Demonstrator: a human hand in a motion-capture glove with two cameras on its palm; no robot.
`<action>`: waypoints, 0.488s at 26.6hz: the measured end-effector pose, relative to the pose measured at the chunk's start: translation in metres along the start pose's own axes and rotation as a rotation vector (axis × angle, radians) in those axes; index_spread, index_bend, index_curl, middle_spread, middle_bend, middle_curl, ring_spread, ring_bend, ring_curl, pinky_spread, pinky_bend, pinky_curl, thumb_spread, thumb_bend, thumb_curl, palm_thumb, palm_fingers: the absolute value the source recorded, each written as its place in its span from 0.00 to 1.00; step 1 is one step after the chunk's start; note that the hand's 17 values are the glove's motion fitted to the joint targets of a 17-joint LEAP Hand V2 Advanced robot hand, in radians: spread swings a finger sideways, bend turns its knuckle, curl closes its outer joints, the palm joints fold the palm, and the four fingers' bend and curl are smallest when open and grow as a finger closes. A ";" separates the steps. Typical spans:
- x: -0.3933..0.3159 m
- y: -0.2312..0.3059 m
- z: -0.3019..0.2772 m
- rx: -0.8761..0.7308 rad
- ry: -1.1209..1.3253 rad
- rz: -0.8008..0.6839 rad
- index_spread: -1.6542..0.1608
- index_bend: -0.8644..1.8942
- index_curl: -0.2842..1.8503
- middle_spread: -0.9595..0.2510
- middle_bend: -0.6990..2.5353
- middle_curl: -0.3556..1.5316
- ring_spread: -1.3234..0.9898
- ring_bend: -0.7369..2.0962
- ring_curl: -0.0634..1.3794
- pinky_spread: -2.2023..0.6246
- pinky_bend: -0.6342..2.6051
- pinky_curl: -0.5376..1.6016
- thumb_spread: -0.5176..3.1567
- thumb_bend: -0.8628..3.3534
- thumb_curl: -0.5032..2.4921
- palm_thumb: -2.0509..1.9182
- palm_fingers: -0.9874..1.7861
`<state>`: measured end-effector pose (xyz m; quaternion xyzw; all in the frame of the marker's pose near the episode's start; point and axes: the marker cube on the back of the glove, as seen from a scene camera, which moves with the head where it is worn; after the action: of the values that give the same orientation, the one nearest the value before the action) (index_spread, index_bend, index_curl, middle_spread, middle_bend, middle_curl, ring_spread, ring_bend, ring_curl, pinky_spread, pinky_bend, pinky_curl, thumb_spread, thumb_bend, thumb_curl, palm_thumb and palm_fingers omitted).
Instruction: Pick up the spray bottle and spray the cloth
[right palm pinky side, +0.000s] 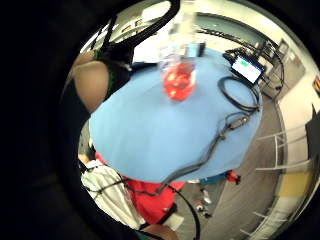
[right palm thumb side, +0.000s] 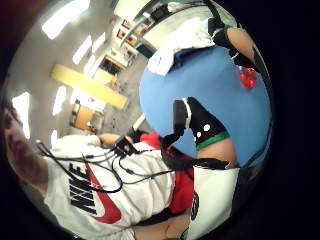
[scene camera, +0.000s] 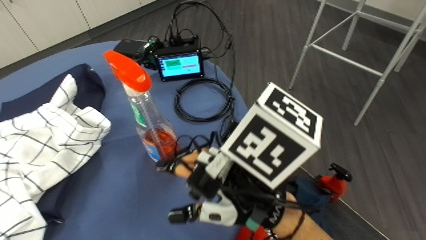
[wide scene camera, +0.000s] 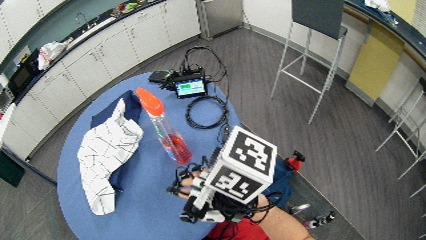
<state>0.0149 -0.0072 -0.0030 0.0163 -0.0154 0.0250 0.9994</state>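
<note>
Near the middle of the round blue worktop (scene camera: 120, 200) stands the tall clear plastic spray bottle with an orange trigger head (scene camera: 150, 125), upright, a little red liquid pooled in its base. Seen from the outside view, the white checked cloth lying over a dark navy one (scene camera: 46, 140) sits at the bottle's nine o'clock, apart from it. The black-gloved right hand (scene camera: 213, 192) hovers at the bottle's five o'clock, close to its base but not yet touching as far as I can judge; the fingers (scene camera: 183, 215) look spread and relaxed, holding nothing. At twelve o'clock on the worktop lie a small screen device (scene camera: 180, 65) and a coiled black cable (scene camera: 203, 100).

Risks, as I judge them: the bottle is tall, narrow and nearly empty, so a nudge from the fingertips low on its side could tip it toward the cloth or the screen. Grasping low would leave the trigger out of reach, forcing a regrip. The nozzle's facing is unclear, so spray might miss the cloth and wet the electronics
</note>
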 end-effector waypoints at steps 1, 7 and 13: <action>0.005 -0.003 -0.001 0.012 -0.012 0.016 0.82 0.38 0.16 0.77 0.32 0.24 0.57 0.39 0.11 0.80 0.32 0.28 0.25 0.28 0.20 0.64 0.68; 0.063 -0.041 0.008 0.115 -0.264 0.197 0.77 0.36 0.20 0.76 0.33 0.29 0.56 0.40 0.18 0.81 0.34 0.33 0.34 0.27 0.21 0.64 0.66; 0.085 -0.060 0.052 0.111 -0.453 0.282 0.75 0.35 0.21 0.77 0.32 0.31 0.57 0.39 0.21 0.81 0.35 0.36 0.38 0.26 0.22 0.64 0.64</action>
<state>0.1011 -0.0648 0.0494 0.0739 -0.2393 0.1602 0.9548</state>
